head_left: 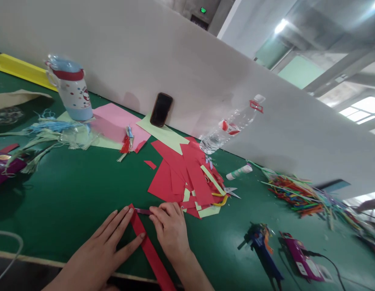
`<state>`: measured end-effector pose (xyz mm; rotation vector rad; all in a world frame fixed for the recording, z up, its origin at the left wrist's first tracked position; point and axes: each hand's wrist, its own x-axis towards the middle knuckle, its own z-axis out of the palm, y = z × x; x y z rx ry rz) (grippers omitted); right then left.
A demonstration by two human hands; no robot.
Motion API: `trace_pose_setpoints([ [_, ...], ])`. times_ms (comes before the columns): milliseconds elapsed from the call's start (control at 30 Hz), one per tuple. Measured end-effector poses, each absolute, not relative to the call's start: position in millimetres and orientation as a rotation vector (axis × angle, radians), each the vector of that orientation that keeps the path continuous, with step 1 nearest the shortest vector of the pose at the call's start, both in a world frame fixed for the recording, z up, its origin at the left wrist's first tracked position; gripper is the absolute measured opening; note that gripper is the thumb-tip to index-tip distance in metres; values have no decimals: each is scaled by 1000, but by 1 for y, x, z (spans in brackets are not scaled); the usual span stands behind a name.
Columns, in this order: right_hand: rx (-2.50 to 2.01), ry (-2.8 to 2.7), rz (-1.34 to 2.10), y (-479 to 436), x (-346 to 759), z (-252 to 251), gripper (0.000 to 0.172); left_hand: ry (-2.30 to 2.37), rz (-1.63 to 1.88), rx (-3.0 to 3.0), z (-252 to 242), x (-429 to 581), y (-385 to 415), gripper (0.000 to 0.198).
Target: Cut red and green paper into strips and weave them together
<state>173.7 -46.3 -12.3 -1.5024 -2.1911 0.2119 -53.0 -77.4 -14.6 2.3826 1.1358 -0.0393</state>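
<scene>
A long red paper strip (151, 254) runs along the near part of the green table, its far end under my left fingertips. My left hand (106, 242) lies on it with stretched fingers, the thumb on the strip's middle and the index finger by its far end. Just to the right, my right hand (170, 230) is closed on a slim purple tool (143, 211), whose thin tip touches or nearly touches the strip's far end. Its exact kind is hard to make out. Beyond my hands lies a pile of red paper pieces (172, 173) with pale green scraps.
Yellow-handled scissors (232, 191) and a glue stick (239, 172) lie right of the pile. A water bottle (228, 129) and a phone (162, 109) lean at the wall. Farther right are a blue glue gun (264, 252) and a purple box (302, 258); a cup (73, 93) stands left.
</scene>
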Motion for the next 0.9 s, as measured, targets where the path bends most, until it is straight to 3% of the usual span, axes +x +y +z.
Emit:
trace_pose_setpoints([
  [533,-1558,-2104,137,-35,170,-13,18,1147,-15,2440,-19,-53,-78,124],
  [667,-1572,-2039,51,-33,186,-12,22,1151,177,2617,-30,-56,-79,131],
  [900,-1679,-1982,-150,-36,227,-6,28,1119,570,2994,-34,-52,-74,90],
])
